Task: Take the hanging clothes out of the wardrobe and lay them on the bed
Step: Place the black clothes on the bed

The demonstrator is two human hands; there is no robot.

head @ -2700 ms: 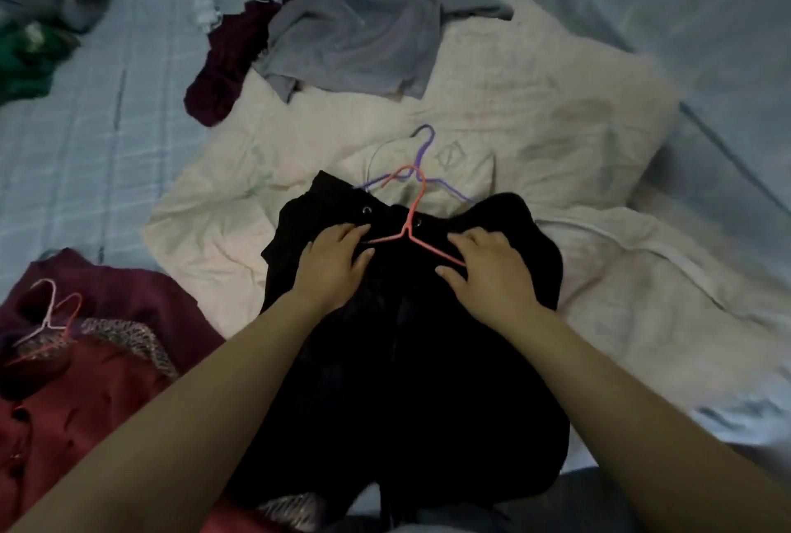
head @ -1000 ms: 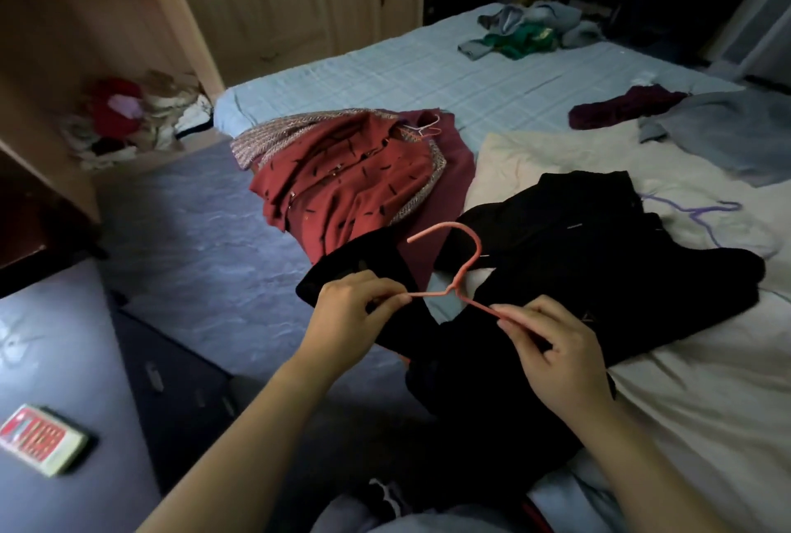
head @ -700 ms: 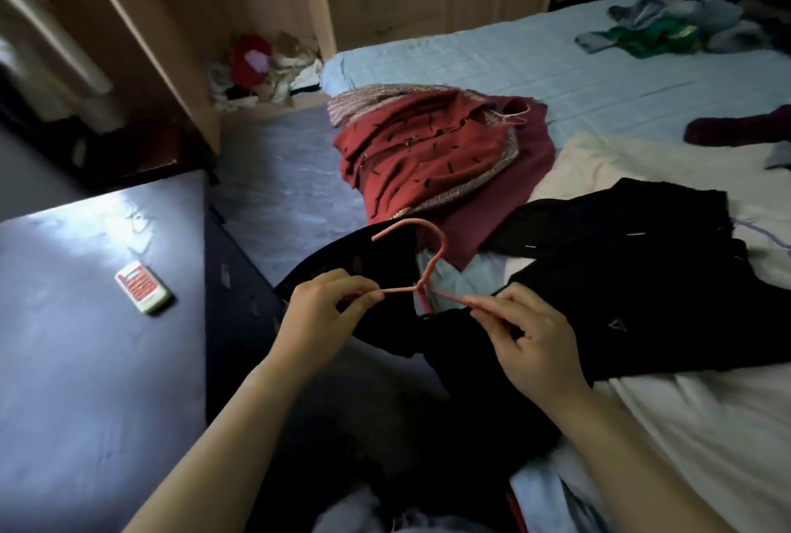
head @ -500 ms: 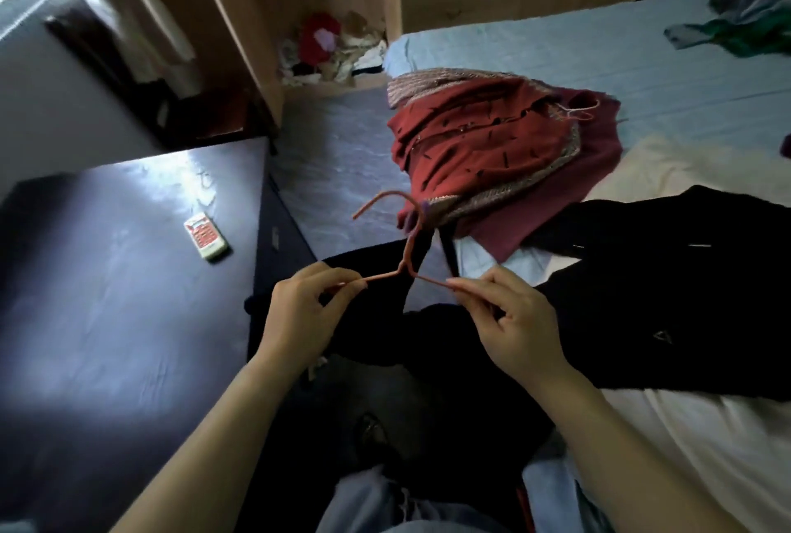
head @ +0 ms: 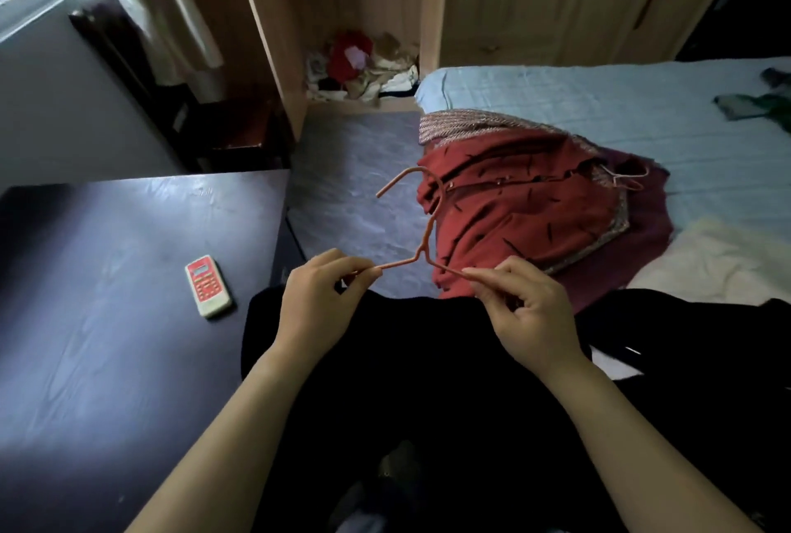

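Observation:
An orange hanger (head: pixel 421 232) is held up in front of me, hook pointing up and to the left. My left hand (head: pixel 319 301) pinches its left arm and my right hand (head: pixel 524 310) pinches its right arm. Below the hands a black garment (head: pixel 428 382) spreads from my lap onto the bed (head: pixel 599 104). A red patterned garment (head: pixel 513 215) lies on the bed's near corner over a purple one (head: pixel 642 245), with a pale hanger (head: pixel 620 179) showing at its top. The open wooden wardrobe (head: pixel 278 61) stands behind, with crumpled items (head: pixel 364 70) on its floor.
A dark table (head: pixel 107 318) is at the left with a red-and-white remote (head: pixel 208 285) on it. Grey floor (head: pixel 342 190) lies between table, wardrobe and bed. A cream blanket (head: pixel 706 262) and green clothes (head: pixel 762 104) lie on the bed at right. A curtain (head: pixel 162 10) hangs upper left.
I have turned left from the bed toward the wardrobe and table. The orange hanger has come off the black garment and now sits raised between both hands.

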